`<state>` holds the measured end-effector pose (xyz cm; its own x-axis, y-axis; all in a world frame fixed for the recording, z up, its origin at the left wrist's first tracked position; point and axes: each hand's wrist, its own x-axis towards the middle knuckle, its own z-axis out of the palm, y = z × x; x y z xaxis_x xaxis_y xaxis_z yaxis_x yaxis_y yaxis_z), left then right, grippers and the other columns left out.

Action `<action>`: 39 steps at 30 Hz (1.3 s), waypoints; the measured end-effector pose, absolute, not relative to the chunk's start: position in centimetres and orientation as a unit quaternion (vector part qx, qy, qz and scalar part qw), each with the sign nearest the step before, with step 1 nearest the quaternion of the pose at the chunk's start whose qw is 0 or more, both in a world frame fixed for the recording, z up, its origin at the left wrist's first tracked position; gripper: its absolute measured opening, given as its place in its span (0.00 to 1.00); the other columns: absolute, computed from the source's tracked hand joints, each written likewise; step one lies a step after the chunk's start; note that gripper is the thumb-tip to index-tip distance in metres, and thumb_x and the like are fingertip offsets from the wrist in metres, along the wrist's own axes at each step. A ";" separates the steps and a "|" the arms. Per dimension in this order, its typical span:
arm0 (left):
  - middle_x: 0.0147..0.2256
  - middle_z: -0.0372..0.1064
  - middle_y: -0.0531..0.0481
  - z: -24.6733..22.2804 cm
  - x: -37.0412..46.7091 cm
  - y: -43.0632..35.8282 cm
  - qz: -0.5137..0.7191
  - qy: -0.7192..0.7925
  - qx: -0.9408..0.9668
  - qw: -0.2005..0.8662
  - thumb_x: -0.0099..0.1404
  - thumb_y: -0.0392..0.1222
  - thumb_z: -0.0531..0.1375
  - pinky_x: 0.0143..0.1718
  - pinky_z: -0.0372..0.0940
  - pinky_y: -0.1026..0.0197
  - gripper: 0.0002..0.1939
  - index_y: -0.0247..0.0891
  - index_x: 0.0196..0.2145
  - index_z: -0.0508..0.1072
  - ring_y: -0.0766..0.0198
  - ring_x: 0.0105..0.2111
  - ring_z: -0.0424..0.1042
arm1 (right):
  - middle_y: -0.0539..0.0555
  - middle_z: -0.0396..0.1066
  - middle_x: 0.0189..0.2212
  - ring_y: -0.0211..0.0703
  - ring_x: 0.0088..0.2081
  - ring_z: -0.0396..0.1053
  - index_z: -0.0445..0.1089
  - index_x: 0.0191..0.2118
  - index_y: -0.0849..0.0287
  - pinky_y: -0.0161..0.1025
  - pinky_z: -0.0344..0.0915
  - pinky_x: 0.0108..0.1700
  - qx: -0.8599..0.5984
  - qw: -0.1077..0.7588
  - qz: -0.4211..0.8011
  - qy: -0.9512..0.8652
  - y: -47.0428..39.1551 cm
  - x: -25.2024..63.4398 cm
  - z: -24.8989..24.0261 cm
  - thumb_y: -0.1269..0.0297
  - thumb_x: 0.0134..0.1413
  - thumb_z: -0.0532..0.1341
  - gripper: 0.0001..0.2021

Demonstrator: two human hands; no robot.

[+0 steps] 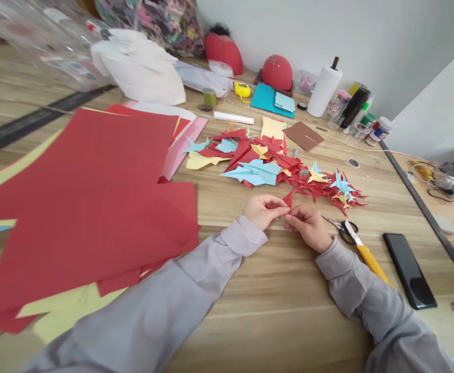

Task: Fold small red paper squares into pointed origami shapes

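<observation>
A small folded piece of red paper [288, 200] is held between my two hands, its pointed tip facing up. My left hand [265, 211] pinches its left side between thumb and fingers. On the right side, the fingertips of my right hand [308, 224] grip its lower edge. Just beyond the hands lies a heap of folded red paper pieces [300, 178] with some blue and yellow ones among them. A larger light blue folded piece [255, 172] rests at the near edge of this heap.
Large red sheets [95, 207] cover the left of the table. Scissors [346, 231], a yellow-handled cutter [370, 260] and a black phone [409, 270] lie at right. Bottles, a white roll [324, 92] and red domed objects [277, 72] stand along the wall.
</observation>
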<state>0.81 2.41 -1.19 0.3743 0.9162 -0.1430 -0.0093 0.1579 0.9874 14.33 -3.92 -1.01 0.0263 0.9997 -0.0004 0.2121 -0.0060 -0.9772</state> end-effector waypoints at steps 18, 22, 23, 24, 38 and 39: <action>0.23 0.71 0.47 -1.4 1.0 3.0 0.446 0.298 0.316 0.782 0.48 0.51 0.64 0.19 0.65 0.64 0.19 0.29 0.27 0.71 0.62 0.21 0.72 | 0.47 0.68 0.17 0.34 0.19 0.63 0.64 0.25 0.59 0.33 0.63 0.24 -0.547 0.524 0.462 -0.462 -3.6 14.5 -1.2 0.56 0.45 0.63 0.12; 0.25 0.72 0.46 -1.5 0.9 3.0 0.450 0.302 0.316 0.778 0.45 0.45 0.65 0.21 0.65 0.63 0.14 0.30 0.25 0.72 0.62 0.21 0.72 | 0.48 0.68 0.18 0.34 0.19 0.64 0.64 0.25 0.59 0.33 0.63 0.25 -0.546 0.525 0.465 -0.458 -3.7 14.5 -1.2 0.56 0.45 0.63 0.12; 0.25 0.73 0.47 -1.5 0.9 3.0 0.449 0.306 0.322 0.776 0.44 0.43 0.66 0.21 0.65 0.63 0.13 0.30 0.25 0.73 0.63 0.22 0.73 | 0.48 0.68 0.18 0.34 0.20 0.64 0.64 0.25 0.59 0.34 0.63 0.25 -0.544 0.524 0.466 -0.461 -3.7 14.5 -1.1 0.56 0.45 0.63 0.12; 0.25 0.73 0.47 -1.6 0.9 3.0 0.446 0.308 0.329 0.774 0.43 0.41 0.66 0.22 0.65 0.64 0.12 0.31 0.26 0.73 0.63 0.22 0.73 | 0.48 0.68 0.18 0.34 0.20 0.64 0.64 0.25 0.59 0.34 0.63 0.25 -0.542 0.521 0.467 -0.466 -3.7 14.5 -1.1 0.56 0.45 0.63 0.12; 0.25 0.74 0.50 -2.0 0.9 2.7 0.431 0.301 0.464 0.713 0.42 0.38 0.66 0.33 0.67 0.61 0.10 0.34 0.27 0.76 0.66 0.26 0.70 | 0.48 0.67 0.19 0.36 0.21 0.63 0.67 0.31 0.59 0.34 0.62 0.25 -0.549 0.513 0.436 -0.496 -3.6 14.5 -1.3 0.52 0.51 0.57 0.14; 0.25 0.74 0.50 -2.0 0.9 2.7 0.433 0.306 0.465 0.709 0.44 0.39 0.66 0.33 0.67 0.61 0.10 0.34 0.26 0.76 0.66 0.26 0.70 | 0.48 0.67 0.19 0.36 0.21 0.63 0.66 0.31 0.59 0.34 0.62 0.25 -0.550 0.516 0.433 -0.494 -3.6 14.5 -1.3 0.52 0.51 0.58 0.13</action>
<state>0.90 2.70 -1.96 0.4381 0.8984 -0.0306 -0.3288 0.1919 0.9247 14.50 -3.60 -1.31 0.1365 0.9901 0.0329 0.0961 0.0198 -0.9952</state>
